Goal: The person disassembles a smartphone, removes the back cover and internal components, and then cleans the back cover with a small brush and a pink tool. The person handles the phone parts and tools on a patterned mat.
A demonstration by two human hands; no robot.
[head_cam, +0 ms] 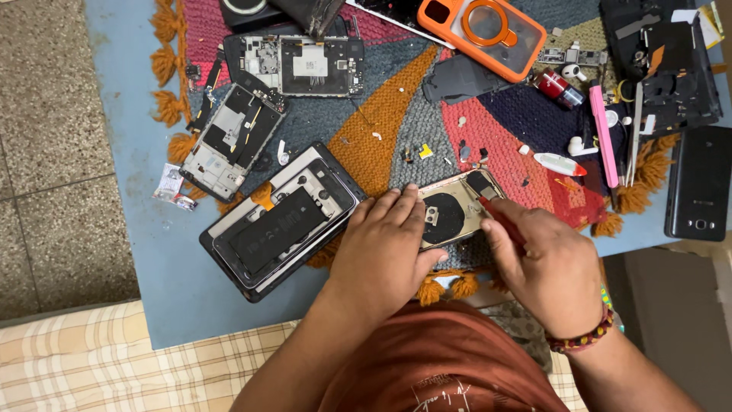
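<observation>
- Opened phone housing [456, 210], with a round dark coil in its middle, lies flat on the knitted mat [381, 114] under both hands.
- Left hand [385, 248] lies palm-down on the housing's near-left end, fingers spread flat and pressing; it is not clenched around anything.
- Right hand [545, 263] is closed around a red-handled screwdriver [499, 217], whose tip meets the housing's top right corner, just ahead of the fingers.
- A beaded bracelet [583, 336] sits on the right wrist, behind that grip.
- Just left of the left hand lies a larger opened phone with a black battery [278, 225], close to the knuckles but apart from them.
- Farther left and ahead of it are two stripped phone frames [229, 141], well apart from either hand.
- Ahead of the right hand, small loose parts and screws [465, 149] are scattered on the mat.
- To the right of the screwdriver grip lie a pink tool [605, 133] and a black phone back [698, 183]; an orange phone case [480, 30] lies far ahead.
</observation>
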